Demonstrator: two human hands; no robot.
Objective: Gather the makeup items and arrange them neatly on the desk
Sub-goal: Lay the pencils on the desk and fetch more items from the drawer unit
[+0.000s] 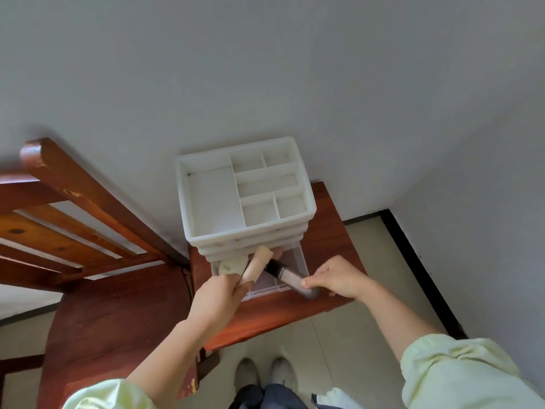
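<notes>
left hand [219,293]: fingers curled tight round a beige tube [259,265], which points up and away over the open drawer. a round cream compact [231,265] lies just beside the tube's left side; can't tell if the hand touches it or if it lies in the drawer.

right hand [336,280]: thumb and forefinger pinch the pale end of a black-and-pink makeup item [280,271], other fingers loosely bent. the item lies slanted across the drawer, black end near the tube. a grey rounded tip shows just below the fingers; brush head or cap, can't tell.

the clear bottom drawer [295,258] is pulled out toward the person from a white stacked organizer [244,190], which has a compartmented top tray and stands at the back of the counter [295,317] by the wall.

room: a bare wood strip between drawer front and the counter's near edge. right hand is near the counter's right edge. a wooden chair [73,216] is close on the left.
</notes>
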